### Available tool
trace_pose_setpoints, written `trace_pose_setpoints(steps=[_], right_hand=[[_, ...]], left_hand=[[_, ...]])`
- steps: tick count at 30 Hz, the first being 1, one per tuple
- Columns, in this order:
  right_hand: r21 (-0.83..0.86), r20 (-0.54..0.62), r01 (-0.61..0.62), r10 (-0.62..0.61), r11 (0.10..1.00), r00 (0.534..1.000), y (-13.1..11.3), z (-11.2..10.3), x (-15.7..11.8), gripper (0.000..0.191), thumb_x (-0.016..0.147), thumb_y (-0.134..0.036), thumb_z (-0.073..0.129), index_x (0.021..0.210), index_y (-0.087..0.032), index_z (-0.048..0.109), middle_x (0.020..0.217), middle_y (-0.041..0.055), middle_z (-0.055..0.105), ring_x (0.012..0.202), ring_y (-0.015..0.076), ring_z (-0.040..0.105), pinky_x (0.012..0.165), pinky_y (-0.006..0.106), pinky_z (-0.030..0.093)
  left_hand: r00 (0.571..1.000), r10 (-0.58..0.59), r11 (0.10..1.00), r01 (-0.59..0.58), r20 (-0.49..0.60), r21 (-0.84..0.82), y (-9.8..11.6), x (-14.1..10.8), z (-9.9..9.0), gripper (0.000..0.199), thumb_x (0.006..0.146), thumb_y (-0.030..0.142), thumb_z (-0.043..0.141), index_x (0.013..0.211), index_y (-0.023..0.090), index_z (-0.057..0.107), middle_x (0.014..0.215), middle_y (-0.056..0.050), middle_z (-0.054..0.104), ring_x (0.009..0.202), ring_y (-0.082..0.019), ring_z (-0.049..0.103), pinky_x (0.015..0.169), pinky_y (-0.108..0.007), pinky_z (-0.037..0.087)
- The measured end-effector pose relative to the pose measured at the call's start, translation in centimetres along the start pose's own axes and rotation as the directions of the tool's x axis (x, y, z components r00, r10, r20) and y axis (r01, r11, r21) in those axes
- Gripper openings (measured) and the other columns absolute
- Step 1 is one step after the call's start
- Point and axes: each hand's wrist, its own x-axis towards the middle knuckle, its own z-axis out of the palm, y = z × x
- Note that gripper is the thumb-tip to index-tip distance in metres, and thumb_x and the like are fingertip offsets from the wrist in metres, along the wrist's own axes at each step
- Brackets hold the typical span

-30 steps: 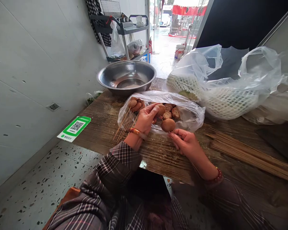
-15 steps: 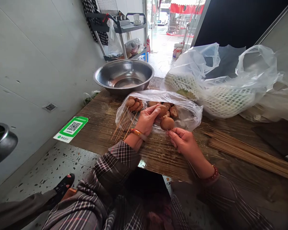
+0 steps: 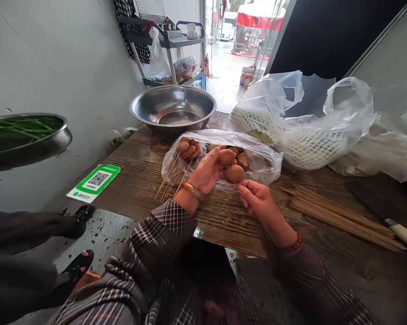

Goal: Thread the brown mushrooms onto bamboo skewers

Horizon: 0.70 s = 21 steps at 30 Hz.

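While my right hand [image 3: 255, 198] pinches a thin skewer [image 3: 236, 183] just below the lower brown cap [image 3: 235, 174], my left hand's [image 3: 205, 175] fingers hold the upper cap [image 3: 226, 157]. Both look light, smooth and easily split, so I'd cradle their rims gently and grip the stiffer skewer close in. They're at the open plastic bag [image 3: 264, 162].

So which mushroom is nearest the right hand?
The lower mushroom, just above the right hand; the upper mushroom is farther off, at the left hand.
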Motion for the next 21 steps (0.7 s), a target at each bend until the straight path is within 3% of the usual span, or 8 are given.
trace_pose_setpoints(steps=[5, 10, 14, 17, 21], right_hand=[[-0.033, 0.032, -0.015, 0.016, 0.999, 0.999, -0.07, 0.24, -0.03, 0.040, 0.088, -0.056, 0.063, 0.090, -0.016, 0.066, 0.052, -0.0078, 0.050, 0.037, 0.0059, 0.038, 0.037, 0.021, 0.027], [-0.053, 0.135, -0.022, 0.029, 0.998, 0.990, 0.08, 0.06, -0.03, 0.043, 0.088, -0.053, 0.065, 0.106, -0.015, 0.068, 0.060, -0.0060, 0.056, 0.045, 0.0073, 0.049, 0.046, 0.021, 0.039], [-0.051, 0.148, -0.078, 0.085, 0.996, 0.985, 0.43, 0.01, -0.22, 0.042, 0.088, -0.057, 0.064, 0.097, -0.016, 0.066, 0.061, -0.0051, 0.058, 0.045, 0.0080, 0.052, 0.044, 0.021, 0.039], [-0.057, 0.100, -0.077, 0.083, 0.995, 0.992, 0.53, -0.01, -0.44, 0.043, 0.087, -0.058, 0.065, 0.096, -0.016, 0.065, 0.060, -0.0054, 0.057, 0.041, 0.0081, 0.049, 0.041, 0.021, 0.034], [-0.148, -0.016, 0.029, -0.032, 0.989, 0.999, 0.37, 0.12, -0.54, 0.041, 0.092, -0.055, 0.060, 0.102, -0.015, 0.068, 0.056, -0.0062, 0.053, 0.039, 0.0080, 0.043, 0.042, 0.023, 0.031]], left_hand=[[0.996, 0.036, 0.998, -0.032, 0.081, -0.045, -0.09, -0.19, 0.49, 0.033, 0.086, 0.039, 0.077, 0.105, 0.015, 0.066, 0.103, -0.012, 0.077, 0.089, -0.023, 0.075, 0.088, -0.039, 0.057], [0.996, 0.085, 0.995, -0.086, -0.030, -0.049, 0.41, 0.01, 0.30, 0.024, 0.088, 0.034, 0.075, 0.098, 0.014, 0.066, 0.093, -0.010, 0.077, 0.082, -0.021, 0.075, 0.087, -0.038, 0.058], [0.991, 0.086, 0.995, -0.091, -0.098, -0.040, 0.73, 0.14, 0.08, 0.023, 0.090, 0.035, 0.072, 0.099, 0.014, 0.066, 0.091, -0.010, 0.077, 0.083, -0.021, 0.076, 0.087, -0.037, 0.058], [0.993, 0.089, 0.996, -0.091, -0.078, -0.023, 0.66, 0.14, 0.04, 0.025, 0.089, 0.036, 0.073, 0.099, 0.014, 0.065, 0.091, -0.010, 0.077, 0.082, -0.022, 0.076, 0.084, -0.037, 0.058], [0.993, 0.115, 0.993, -0.115, -0.022, -0.013, 0.42, 0.05, 0.13, 0.031, 0.087, 0.039, 0.076, 0.103, 0.015, 0.064, 0.093, -0.010, 0.078, 0.084, -0.024, 0.077, 0.082, -0.036, 0.059]])
